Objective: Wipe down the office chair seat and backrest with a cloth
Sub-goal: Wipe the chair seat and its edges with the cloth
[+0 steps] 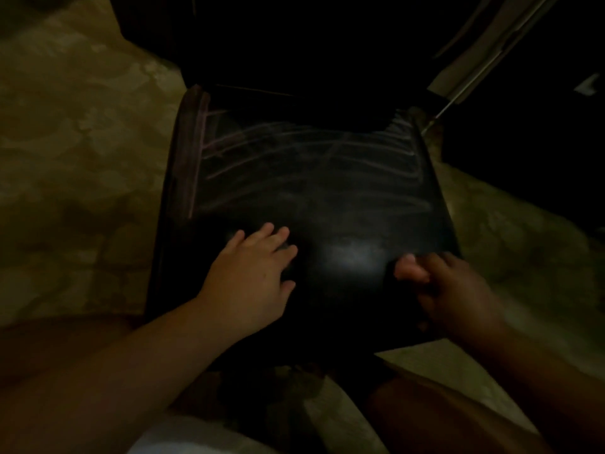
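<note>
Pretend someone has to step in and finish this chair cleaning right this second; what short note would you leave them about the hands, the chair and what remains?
Left hand: open, fingers spread, palm down on the near part of the chair seat. No cloth shows under it.
Right hand: curled at the seat's near right edge; the picture is too dark to tell whether it holds a cloth.
Seat: black, with pale streaks across its far half and a bright sheen near the front.
Backrest: lost in darkness beyond the seat.
Done: unclear; the streaks may be wipe marks.
Left: find the cloth, go over the streaked area, then do the backrest.
</note>
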